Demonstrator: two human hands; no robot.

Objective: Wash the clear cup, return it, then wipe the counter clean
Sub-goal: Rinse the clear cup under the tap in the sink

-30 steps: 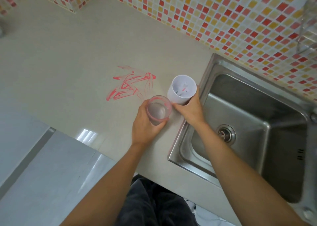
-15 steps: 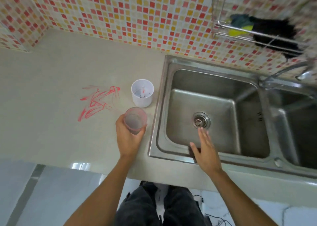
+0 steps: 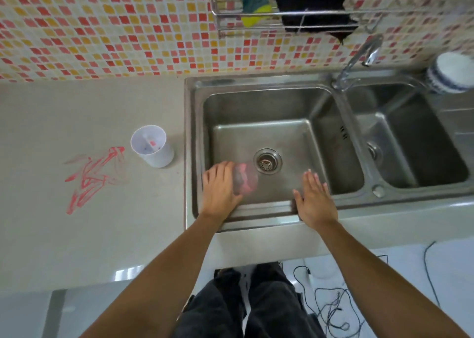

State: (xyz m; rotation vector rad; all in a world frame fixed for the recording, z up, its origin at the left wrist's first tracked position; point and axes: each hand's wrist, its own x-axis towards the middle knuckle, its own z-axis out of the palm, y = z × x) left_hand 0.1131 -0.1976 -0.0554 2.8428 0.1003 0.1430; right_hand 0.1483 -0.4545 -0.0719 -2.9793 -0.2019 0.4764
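Observation:
My left hand (image 3: 220,187) grips the clear cup (image 3: 246,179), which has a pinkish rim and looks blurred, over the left basin of the steel sink (image 3: 279,104), just left of the drain (image 3: 267,161). My right hand (image 3: 313,199) hovers flat with straight fingers over the basin's front edge and holds nothing. Red scribbled marks (image 3: 95,174) stain the beige counter (image 3: 77,112) left of the sink.
A white cup (image 3: 153,146) stands on the counter between the red marks and the sink. The faucet (image 3: 359,58) rises at the divider between the two basins. A wall rack (image 3: 282,14) holds a sponge (image 3: 255,8) and a black cloth (image 3: 315,9). A bowl (image 3: 451,73) sits far right.
My left hand has carried the clear cup from the counter rightward over the left basin. My right hand left the white cup and moved over the sink's front edge.

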